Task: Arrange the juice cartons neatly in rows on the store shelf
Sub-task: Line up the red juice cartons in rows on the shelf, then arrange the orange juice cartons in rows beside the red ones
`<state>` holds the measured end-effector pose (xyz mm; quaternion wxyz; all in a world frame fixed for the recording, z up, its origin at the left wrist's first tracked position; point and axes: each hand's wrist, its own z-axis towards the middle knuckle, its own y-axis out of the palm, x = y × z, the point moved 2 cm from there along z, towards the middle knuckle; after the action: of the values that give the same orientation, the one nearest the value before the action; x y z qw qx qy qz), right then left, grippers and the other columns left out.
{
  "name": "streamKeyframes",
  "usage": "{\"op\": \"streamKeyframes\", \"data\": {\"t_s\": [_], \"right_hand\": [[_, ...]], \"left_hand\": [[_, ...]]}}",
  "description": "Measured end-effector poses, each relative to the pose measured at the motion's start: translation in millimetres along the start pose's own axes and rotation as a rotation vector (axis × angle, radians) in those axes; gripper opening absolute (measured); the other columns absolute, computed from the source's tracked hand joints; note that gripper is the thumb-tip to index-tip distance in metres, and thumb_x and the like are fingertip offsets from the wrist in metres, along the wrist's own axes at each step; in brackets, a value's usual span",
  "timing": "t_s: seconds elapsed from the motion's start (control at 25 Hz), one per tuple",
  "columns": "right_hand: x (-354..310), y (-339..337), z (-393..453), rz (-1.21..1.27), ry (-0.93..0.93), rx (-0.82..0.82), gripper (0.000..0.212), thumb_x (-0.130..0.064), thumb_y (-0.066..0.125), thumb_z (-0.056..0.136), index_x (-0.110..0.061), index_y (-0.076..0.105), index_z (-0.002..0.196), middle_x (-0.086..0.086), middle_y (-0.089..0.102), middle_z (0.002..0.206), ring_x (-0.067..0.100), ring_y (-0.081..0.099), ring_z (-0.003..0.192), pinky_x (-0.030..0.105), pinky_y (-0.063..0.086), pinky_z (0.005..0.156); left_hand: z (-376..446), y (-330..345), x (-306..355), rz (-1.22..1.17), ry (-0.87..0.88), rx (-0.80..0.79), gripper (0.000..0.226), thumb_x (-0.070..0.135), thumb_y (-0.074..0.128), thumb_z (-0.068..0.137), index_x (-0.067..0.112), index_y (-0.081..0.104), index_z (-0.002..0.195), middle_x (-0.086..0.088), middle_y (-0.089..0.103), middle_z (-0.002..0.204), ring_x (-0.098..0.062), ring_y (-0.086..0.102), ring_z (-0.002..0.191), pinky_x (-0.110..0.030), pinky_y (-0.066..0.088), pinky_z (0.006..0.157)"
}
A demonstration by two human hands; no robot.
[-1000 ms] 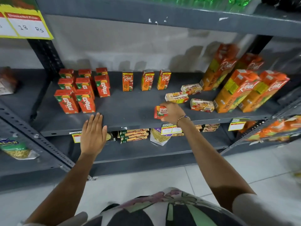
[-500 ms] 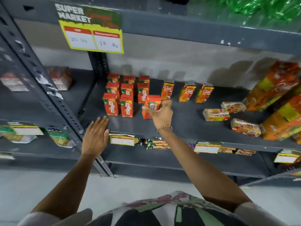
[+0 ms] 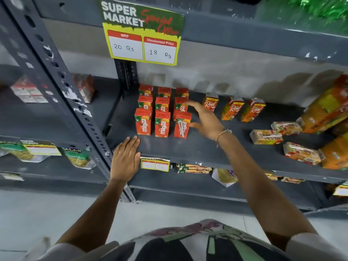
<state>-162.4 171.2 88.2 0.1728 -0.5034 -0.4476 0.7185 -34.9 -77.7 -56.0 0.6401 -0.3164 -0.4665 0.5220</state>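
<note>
Small red Maaza cartons (image 3: 143, 121) stand in three rows of three on the grey shelf (image 3: 188, 149). The front right one (image 3: 182, 125) stands upright with its label slightly blurred. My right hand (image 3: 206, 120) is just to its right, fingers spread, holding nothing; whether the thumb touches the carton I cannot tell. My left hand (image 3: 125, 158) lies flat on the shelf's front edge, empty. Three orange Real cartons (image 3: 232, 108) stand in a row behind and right of my right hand. Three small cartons (image 3: 266, 136) lie flat further right.
Large orange pineapple cartons (image 3: 327, 112) lean at the far right. A perforated steel upright (image 3: 56, 72) crosses the left side. A price sign (image 3: 142, 32) hangs from the shelf above. Snack packets (image 3: 194, 168) fill the lower shelf.
My right hand carried the red carton left, set it upright at the front right of the Maaza block and let it go. The camera view swung left. My left hand stayed on the shelf edge.
</note>
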Motion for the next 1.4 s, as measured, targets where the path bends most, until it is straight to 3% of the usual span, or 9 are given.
{"op": "streamKeyframes", "data": {"t_s": [0.16,0.32,0.44,0.52,0.64,0.76,0.96,1.2,1.4], "right_hand": [[-11,-13,19,-0.251,-0.123,-0.289,0.07,0.018,0.051,0.084,-0.023,0.04,0.139,0.001,0.035,0.151,0.021,0.03,0.14,0.03,0.035,0.109],[-22,-8,22,-0.327,-0.106,-0.307,0.054,0.001,0.059,0.087,-0.014,0.045,0.137,0.009,0.043,0.146,0.026,0.04,0.134,0.037,0.037,0.109],[-28,-8,25,-0.412,-0.007,-0.228,0.045,-0.024,0.07,0.081,-0.008,0.058,0.121,0.012,0.057,0.125,0.028,0.054,0.115,0.036,0.048,0.093],[-33,-4,25,-0.427,0.099,-0.099,0.03,-0.038,0.071,0.076,-0.01,0.064,0.083,0.012,0.065,0.098,0.028,0.061,0.094,0.031,0.048,0.07],[-38,6,22,-0.321,0.303,0.16,0.048,-0.047,0.069,0.073,-0.019,0.037,0.052,0.01,0.063,0.072,0.028,0.062,0.079,0.029,0.036,0.061],[-38,15,20,-0.204,0.435,0.27,0.047,-0.05,0.071,0.069,-0.013,0.044,0.06,0.004,0.054,0.065,0.025,0.061,0.075,0.028,0.035,0.058],[-33,21,15,-0.135,0.456,0.369,0.06,-0.053,0.073,0.066,-0.002,0.057,0.093,0.013,0.067,0.088,0.03,0.064,0.085,0.028,0.04,0.061],[-34,25,10,-0.126,0.441,0.369,0.066,-0.059,0.069,0.069,-0.001,0.054,0.097,0.014,0.067,0.09,0.031,0.065,0.086,0.028,0.037,0.062],[0,-7,-10,0.03,0.404,0.246,0.07,-0.069,0.056,0.073,-0.002,0.052,0.094,0.011,0.061,0.074,0.026,0.056,0.068,0.032,0.04,0.058]], "left_hand": [[0,-1,0,-0.003,0.007,0.01,0.051,0.026,0.033,0.092,0.002,0.056,0.13,-0.015,0.058,0.134,-0.033,0.05,0.127,-0.041,0.024,0.106],[0,-1,0,-0.007,0.009,0.004,0.05,0.026,0.033,0.092,0.002,0.056,0.131,-0.015,0.058,0.134,-0.033,0.05,0.127,-0.042,0.026,0.106],[0,-2,-1,-0.016,0.013,0.005,0.05,0.026,0.034,0.093,0.002,0.055,0.131,-0.014,0.058,0.134,-0.033,0.049,0.127,-0.041,0.025,0.106],[0,-2,-1,-0.018,0.016,0.007,0.049,0.026,0.034,0.093,0.003,0.055,0.131,-0.014,0.058,0.134,-0.032,0.049,0.127,-0.041,0.026,0.106],[0,-1,-2,-0.024,0.015,0.006,0.049,0.026,0.034,0.093,0.003,0.056,0.13,-0.014,0.058,0.134,-0.032,0.049,0.127,-0.041,0.026,0.105],[0,-1,-1,-0.038,0.011,0.013,0.049,0.026,0.034,0.093,0.003,0.056,0.13,-0.014,0.059,0.134,-0.032,0.049,0.127,-0.042,0.026,0.105],[-1,-4,3,-0.066,-0.001,0.045,0.049,0.026,0.031,0.096,0.003,0.057,0.13,-0.013,0.058,0.134,-0.032,0.05,0.128,-0.041,0.025,0.107],[-12,5,48,-0.114,-0.042,0.06,0.055,0.032,0.02,0.101,0.002,0.055,0.131,-0.012,0.055,0.138,-0.028,0.043,0.133,-0.041,0.02,0.114],[-2,26,133,-0.093,0.17,-0.02,0.054,0.031,0.023,0.101,0.001,0.053,0.133,-0.014,0.052,0.14,-0.03,0.046,0.132,-0.042,0.026,0.113]]}}
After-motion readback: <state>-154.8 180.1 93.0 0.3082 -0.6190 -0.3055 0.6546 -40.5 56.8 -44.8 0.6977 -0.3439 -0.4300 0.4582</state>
